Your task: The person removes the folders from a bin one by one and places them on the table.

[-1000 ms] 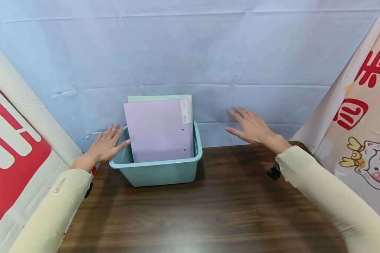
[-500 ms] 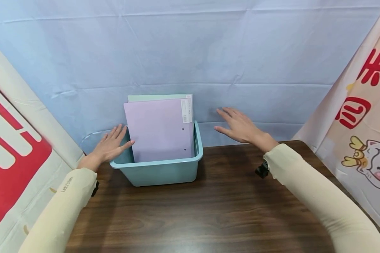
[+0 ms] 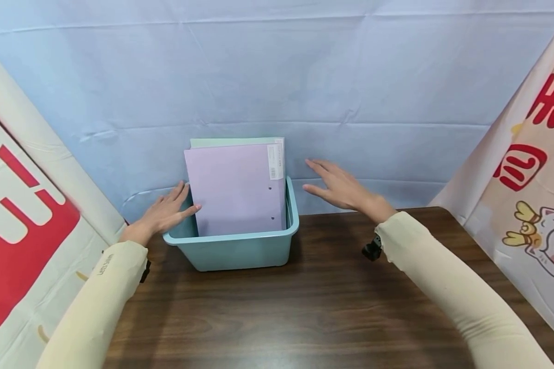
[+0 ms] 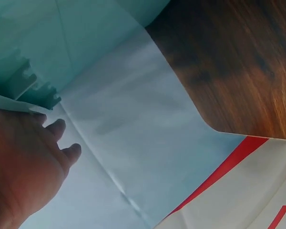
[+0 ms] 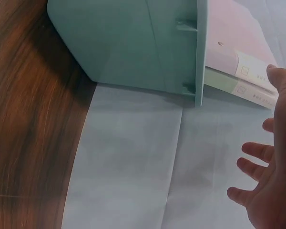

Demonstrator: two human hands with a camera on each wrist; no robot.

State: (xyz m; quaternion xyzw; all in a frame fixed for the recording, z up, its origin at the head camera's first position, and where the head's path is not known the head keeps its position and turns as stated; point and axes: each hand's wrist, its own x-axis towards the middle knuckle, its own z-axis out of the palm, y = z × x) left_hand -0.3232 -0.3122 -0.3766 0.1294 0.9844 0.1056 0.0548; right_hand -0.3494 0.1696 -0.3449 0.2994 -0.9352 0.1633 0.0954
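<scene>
A blue-green plastic basin (image 3: pixel 233 253) stands at the back of the table, left of the middle. Upright in it are a purple file folder (image 3: pixel 233 189) with a white label and two small holes, and a pale green folder (image 3: pixel 235 142) behind. My left hand (image 3: pixel 166 211) is at the basin's left side, fingers straight; its thumb overlaps the purple folder's edge in the head view. In the left wrist view the fingers (image 4: pixel 71 152) lie just beside the rim. Fingers spread, my right hand (image 3: pixel 339 187) hovers to the right of the basin, holding nothing.
The brown wooden table (image 3: pixel 277 318) ends at the back against a light blue cloth (image 3: pixel 374 77). Printed banners hang at both sides, the left one (image 3: pixel 23 246) red and white, the right one (image 3: pixel 531 205) with a cartoon cat.
My right hand has moved left, closer to the basin. My left hand has shifted slightly right over the basin's left side. The basin and folders stay in place.
</scene>
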